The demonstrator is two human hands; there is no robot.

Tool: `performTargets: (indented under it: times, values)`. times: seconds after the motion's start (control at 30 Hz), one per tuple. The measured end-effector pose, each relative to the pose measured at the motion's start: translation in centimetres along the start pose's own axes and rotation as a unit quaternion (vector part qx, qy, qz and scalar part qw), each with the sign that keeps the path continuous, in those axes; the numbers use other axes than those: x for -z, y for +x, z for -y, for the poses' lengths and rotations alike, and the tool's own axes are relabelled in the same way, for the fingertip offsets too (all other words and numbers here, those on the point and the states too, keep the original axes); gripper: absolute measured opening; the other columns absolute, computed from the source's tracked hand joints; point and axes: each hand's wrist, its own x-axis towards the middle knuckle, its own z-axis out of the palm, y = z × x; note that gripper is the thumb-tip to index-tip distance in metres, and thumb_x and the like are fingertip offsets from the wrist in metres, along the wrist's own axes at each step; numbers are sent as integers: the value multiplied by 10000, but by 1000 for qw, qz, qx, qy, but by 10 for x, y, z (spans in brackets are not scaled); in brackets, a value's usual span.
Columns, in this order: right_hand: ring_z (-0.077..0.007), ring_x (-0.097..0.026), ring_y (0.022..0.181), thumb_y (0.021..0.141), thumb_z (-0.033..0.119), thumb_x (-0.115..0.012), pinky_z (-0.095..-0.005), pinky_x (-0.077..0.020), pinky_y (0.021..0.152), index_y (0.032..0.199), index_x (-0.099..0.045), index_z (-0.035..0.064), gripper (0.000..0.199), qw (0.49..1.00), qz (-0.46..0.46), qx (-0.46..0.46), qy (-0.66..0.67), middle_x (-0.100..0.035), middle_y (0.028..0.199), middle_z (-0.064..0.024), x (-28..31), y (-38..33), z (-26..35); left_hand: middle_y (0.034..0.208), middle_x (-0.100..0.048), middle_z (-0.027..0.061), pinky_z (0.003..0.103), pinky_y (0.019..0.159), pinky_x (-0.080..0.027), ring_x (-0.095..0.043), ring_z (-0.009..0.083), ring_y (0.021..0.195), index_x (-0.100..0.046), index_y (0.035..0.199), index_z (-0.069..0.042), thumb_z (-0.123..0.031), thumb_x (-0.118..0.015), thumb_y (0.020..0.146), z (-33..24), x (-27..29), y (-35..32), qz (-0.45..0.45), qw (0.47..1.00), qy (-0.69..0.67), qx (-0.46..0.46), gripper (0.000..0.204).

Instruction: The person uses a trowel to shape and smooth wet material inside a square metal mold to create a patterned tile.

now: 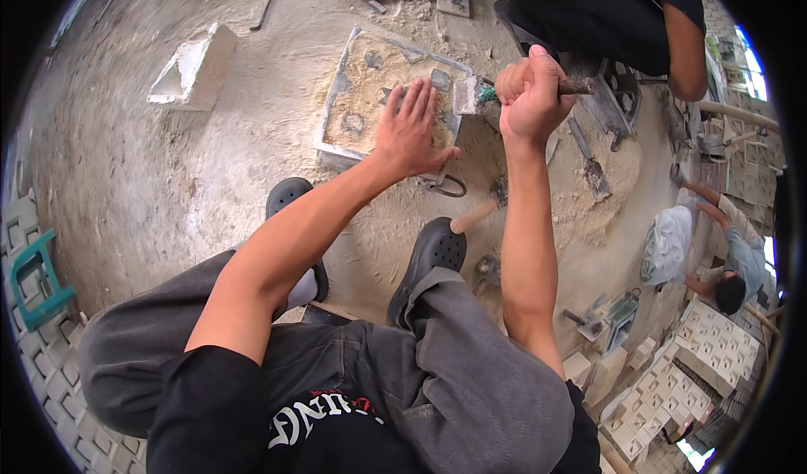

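Note:
A square mould [323, 134] with a pale metal rim lies on the floor before me, filled with sandy powder [367, 121] and showing grey patches. My left hand [412, 134] rests flat on its near right part, fingers spread, covering some of the powder. At the mould's right edge, my right hand [531, 96] is wrapped round the wooden handle of a tool with a flat, pale, dusty head [465, 97] and a green band at its neck. Its exact kind is unclear. By the mould's near right corner is a dark metal ring [452, 187].
A wooden handle [475, 216] lies by my right shoe, and a dusty trowel [595, 176] farther right. A white angular block [193, 69] stands at left. Another person [614, 12] crouches at far right; a second person [740, 255] bends near patterned tiles [660, 402]. A green stool [38, 281] stands at far left.

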Motion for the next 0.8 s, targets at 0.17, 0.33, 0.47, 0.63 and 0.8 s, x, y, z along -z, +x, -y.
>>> performTargets:
  times: [0.17,0.33,0.47,0.63,0.8]
  values:
    - [-75,-323,355,952,172,-554,-282,-238,367,508,-392,132,474,999,-3,27,29,-381,438,27,8,-2,-7,1617,-206,259,497,1235,-71,-138,358,1530,-198,1528,109,-829,-501,794,7,0,-13,-53,997,-12,58,1229]
    - [-59,-388,410,948,226,-561,-274,-283,412,499,-430,119,479,997,10,-43,-65,-416,457,58,-11,-4,-51,1614,-196,274,513,1232,-67,-121,373,1530,-187,1527,115,-847,-490,789,11,1,-21,-11,997,-7,74,1250]
    - [-54,-386,453,949,232,-557,-286,-280,439,502,-422,100,486,993,-2,-1,-119,-436,469,52,6,-1,-57,1612,-218,264,522,1227,-79,-148,358,1529,-222,1522,111,-860,-501,760,9,2,-9,-41,998,-17,42,1265]
    - [-58,-409,458,950,216,-567,-294,-281,446,505,-443,82,481,995,-56,-30,-81,-456,483,52,-5,-22,-32,1615,-236,238,518,1227,-81,-158,332,1531,-248,1526,91,-937,-490,681,25,7,1,-26,1000,6,9,1352]
    - [-45,-410,457,950,214,-580,-278,-283,438,518,-437,105,468,995,-57,-61,-45,-441,482,59,-1,-20,-40,1627,-212,223,492,1237,-80,-141,321,1536,-221,1540,74,-966,-481,641,31,9,12,7,1000,19,-19,1399]
